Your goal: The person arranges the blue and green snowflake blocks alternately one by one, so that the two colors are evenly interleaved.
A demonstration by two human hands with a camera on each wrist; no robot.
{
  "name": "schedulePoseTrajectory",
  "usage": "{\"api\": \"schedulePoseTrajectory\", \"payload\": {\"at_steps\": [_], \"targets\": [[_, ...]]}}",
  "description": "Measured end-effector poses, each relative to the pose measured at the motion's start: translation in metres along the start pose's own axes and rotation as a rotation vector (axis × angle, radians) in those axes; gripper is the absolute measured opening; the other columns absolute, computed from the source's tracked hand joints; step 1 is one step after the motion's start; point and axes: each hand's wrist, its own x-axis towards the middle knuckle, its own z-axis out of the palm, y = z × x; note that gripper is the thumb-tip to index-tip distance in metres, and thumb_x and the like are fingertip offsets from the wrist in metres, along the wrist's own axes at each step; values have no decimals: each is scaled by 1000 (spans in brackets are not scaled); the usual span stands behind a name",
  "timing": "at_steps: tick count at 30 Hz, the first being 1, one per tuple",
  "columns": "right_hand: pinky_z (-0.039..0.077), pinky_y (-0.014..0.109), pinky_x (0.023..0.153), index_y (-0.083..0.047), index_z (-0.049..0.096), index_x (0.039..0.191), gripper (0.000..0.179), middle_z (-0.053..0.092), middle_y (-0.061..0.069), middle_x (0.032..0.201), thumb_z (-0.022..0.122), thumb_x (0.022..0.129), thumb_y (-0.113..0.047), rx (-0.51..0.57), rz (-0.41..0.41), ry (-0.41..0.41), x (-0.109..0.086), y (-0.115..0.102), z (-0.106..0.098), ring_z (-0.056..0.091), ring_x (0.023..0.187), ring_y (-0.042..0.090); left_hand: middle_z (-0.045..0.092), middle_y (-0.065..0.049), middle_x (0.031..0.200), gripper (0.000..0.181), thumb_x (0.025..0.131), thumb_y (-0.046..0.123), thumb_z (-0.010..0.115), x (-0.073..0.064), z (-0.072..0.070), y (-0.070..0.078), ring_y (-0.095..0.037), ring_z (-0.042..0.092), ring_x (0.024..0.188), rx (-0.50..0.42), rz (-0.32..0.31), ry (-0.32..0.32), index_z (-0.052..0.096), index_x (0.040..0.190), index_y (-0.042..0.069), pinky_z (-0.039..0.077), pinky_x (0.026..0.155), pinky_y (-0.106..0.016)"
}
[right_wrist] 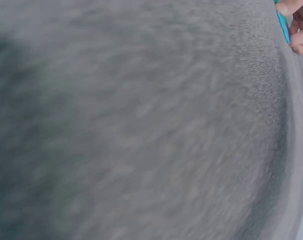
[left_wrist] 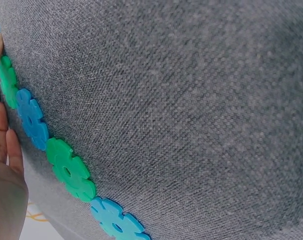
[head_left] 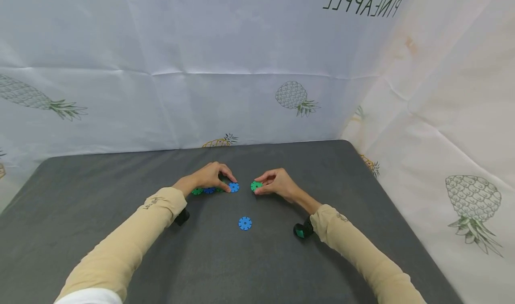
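Observation:
A row of notched plastic discs, green and blue by turns, runs edge to edge along the cloth. My left hand (head_left: 209,175) pinches the blue disc (head_left: 234,187) at its right end. In the left wrist view a green disc (left_wrist: 70,171) and a blue disc (left_wrist: 116,222) lie in the row beside the hand (left_wrist: 6,195); whether they interlock I cannot tell. My right hand (head_left: 279,184) holds a separate green disc (head_left: 256,186) between thumb and fingers, a short gap right of that blue disc. The right wrist view shows only the fingertips (right_wrist: 301,40) at its edge.
A loose blue disc (head_left: 245,223) lies nearer to me on the dark grey cloth (head_left: 225,268). Behind the table hangs a white curtain (head_left: 225,103) with pineapple prints. A black wrist device (head_left: 302,229) shows under the right sleeve.

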Motion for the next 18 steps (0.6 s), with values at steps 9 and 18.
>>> {"api": "schedulePoseTrajectory", "payload": {"at_steps": [9,18], "targets": [[57,37,74,17,64,102,32,70,22,95,75,73,14,17,46,16,15,-1,9,71,76,18,65,-9,112,24,80,15,79,0,-1,1,-28,58,108,-3,-17,-3,76,103,8,47,94,-42],[58,35,71,14,67,102,30,71,14,83,76,73,12,-54,71,84,21,-3,20,70,72,15,64,-10,112,25,80,13,79,-1,-2,4,-29,58,108,-14,-35,-4,76,103,7,46,95,-43]]}}
